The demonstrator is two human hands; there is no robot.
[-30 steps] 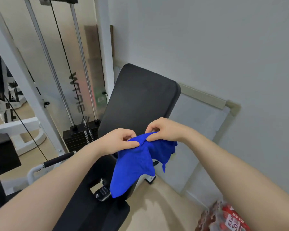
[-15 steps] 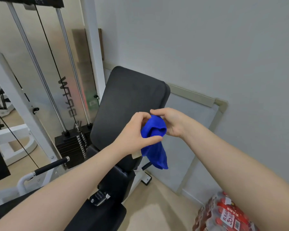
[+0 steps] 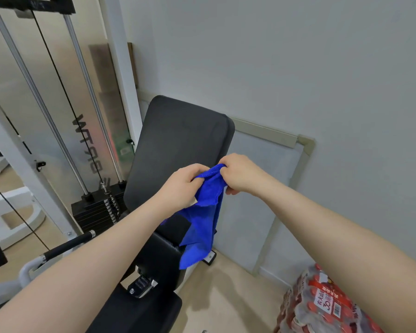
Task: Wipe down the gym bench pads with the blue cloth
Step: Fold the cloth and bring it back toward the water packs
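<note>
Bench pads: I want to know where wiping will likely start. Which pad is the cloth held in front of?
The upright back pad. Both hands, left hand and right hand, hold the blue cloth before its lower part; the seat pad lies lower, nearer the camera.

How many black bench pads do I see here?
2. The back pad stands tilted up behind the hands, near the wall. The seat pad lies low at the bottom edge, partly hidden under the left arm. More pads may be out of view.
</note>
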